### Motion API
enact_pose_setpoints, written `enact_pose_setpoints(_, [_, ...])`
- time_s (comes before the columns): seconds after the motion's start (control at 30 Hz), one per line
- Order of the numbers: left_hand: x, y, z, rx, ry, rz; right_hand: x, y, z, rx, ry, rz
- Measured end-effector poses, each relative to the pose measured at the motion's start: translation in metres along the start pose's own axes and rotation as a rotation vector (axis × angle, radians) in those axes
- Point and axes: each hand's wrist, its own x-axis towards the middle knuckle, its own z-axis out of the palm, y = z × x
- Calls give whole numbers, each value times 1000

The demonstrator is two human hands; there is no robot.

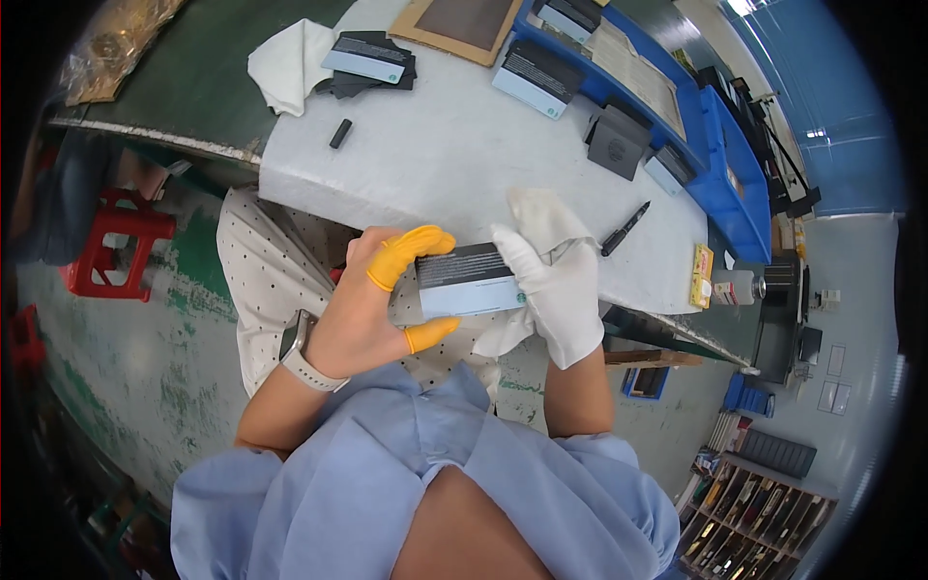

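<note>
A black and light-blue printed card (469, 280) is held between my hands above my lap, its printed face up. My left hand (372, 285), with yellow finger cots on several fingers, grips its left end, fingertips at the upper edge and thumb at the lower one. My right hand (558, 295) wears a white glove. Its thumb lies over the card's right end, and a white cloth (553, 220) is bunched in the same hand, sticking out above and below. The fingers behind the card are hidden.
On the white-covered table (406, 145) lie a stack of cards (370, 60), a folded white cloth (290, 70), a black cap (340, 133) and a black marker (625, 228). More card stacks (537, 79) stand by blue trays (710, 145). A red stool (116, 246) is at left.
</note>
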Motion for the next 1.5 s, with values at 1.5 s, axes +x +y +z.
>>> enact_pose_setpoints(1.5, [-25,-8,-5,158,21,-115,22,-1,-4,36,248,156])
